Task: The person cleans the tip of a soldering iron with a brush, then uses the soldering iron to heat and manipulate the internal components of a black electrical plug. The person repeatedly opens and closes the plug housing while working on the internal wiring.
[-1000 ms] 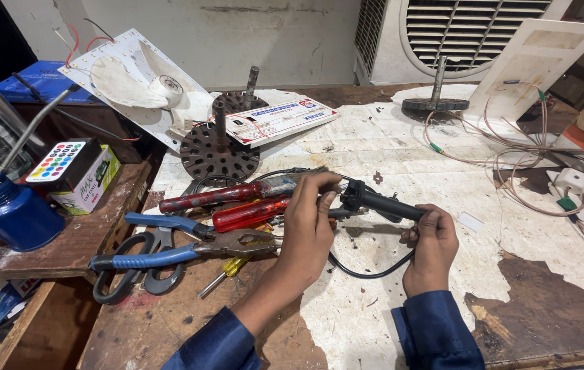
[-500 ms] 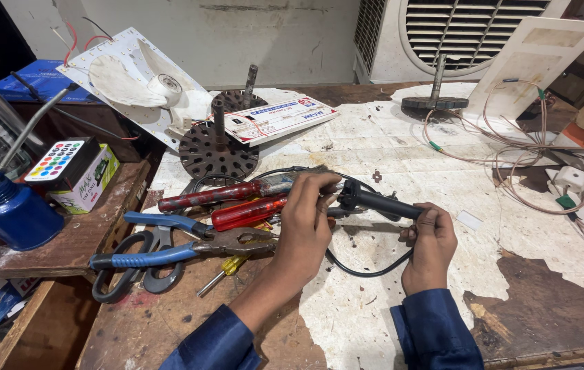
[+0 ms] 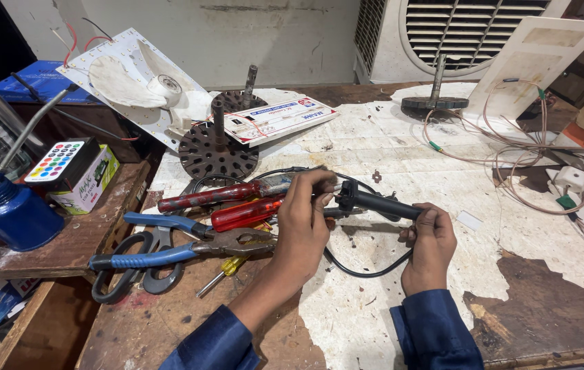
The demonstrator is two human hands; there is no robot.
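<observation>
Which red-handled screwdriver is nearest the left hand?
The lower, brighter red screwdriver: its handle end runs right up to the left hand. The darker red screwdriver lies above it, farther off.

Two red-handled screwdrivers [image 3: 237, 204] are counted, one blue-handled pliers [image 3: 168, 240], one pair of scissors [image 3: 134, 274], one yellow screwdriver [image 3: 227, 270], three rotors [image 3: 216, 154] and one blue oil can [image 3: 7, 212].
</observation>
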